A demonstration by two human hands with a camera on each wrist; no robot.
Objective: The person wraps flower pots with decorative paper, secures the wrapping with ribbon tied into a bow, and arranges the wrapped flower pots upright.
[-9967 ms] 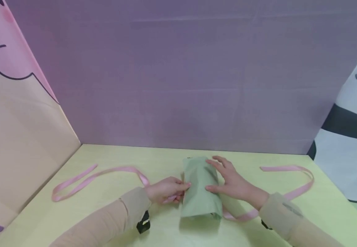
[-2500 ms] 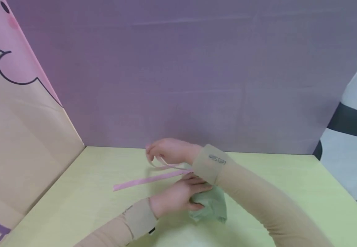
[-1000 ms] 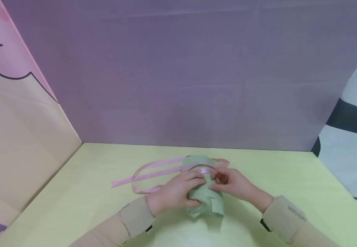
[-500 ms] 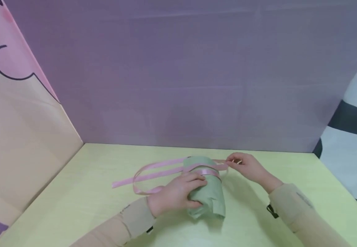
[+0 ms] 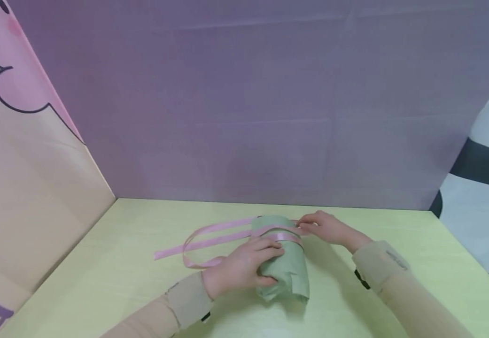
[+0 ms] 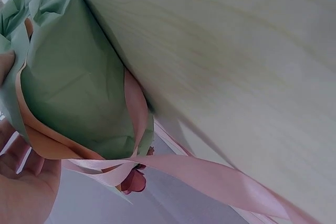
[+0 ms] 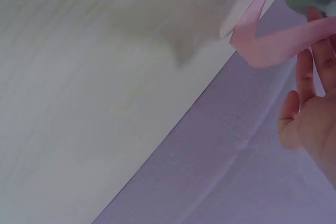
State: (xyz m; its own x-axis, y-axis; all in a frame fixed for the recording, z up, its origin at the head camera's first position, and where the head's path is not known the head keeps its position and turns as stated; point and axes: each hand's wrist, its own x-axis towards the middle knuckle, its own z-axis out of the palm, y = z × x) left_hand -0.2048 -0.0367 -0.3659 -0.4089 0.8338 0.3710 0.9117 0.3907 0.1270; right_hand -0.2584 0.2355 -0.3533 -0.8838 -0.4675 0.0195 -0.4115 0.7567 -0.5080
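Note:
A small bouquet wrapped in green paper lies on the table, and a dark red flower peeks from its far end in the left wrist view. My left hand holds the wrapping from the left, thumb toward the near end. Pink ribbon crosses the bouquet's upper part, with a loop and a loose end lying to the left. My right hand is at the bouquet's upper right side, fingertips pinching the ribbon; the right wrist view shows this ribbon folded and running across the fingers.
The pale yellow table ends at a purple backdrop. A printed panel stands along the left side, and another with a panda figure is on the right.
Ten seconds ago the ribbon spread to both sides; now it crosses the bouquet. My right hand reached over to the left, returned right, and has just moved closer to the bouquet. My left hand stays.

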